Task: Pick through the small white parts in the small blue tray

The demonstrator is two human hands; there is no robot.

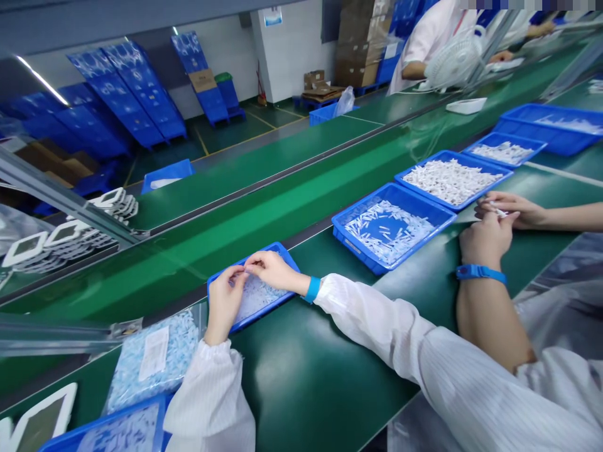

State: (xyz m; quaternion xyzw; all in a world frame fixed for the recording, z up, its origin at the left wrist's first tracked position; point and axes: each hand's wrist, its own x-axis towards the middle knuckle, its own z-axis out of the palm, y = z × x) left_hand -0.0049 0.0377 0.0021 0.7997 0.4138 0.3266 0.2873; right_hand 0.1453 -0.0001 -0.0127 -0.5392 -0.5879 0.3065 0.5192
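My left hand (225, 300) and my right hand (274, 270) meet fingertip to fingertip over a small blue tray (285, 252) on the green table. Both are closed in a pinch on a small white part (245, 270) held between them. The tray under them holds a thin layer of similar pale small parts (257, 295). Both my arms are in white sleeves, and a blue strap (311, 289) circles my right wrist.
A clear bag of small parts (153, 358) lies to the left, with another blue tray (117, 432) below it. To the right stand blue trays of white pieces (391, 227) (452, 179). A co-worker's hands (490, 235) work there. Beyond runs a green conveyor (282, 194) with white frames (66, 237).
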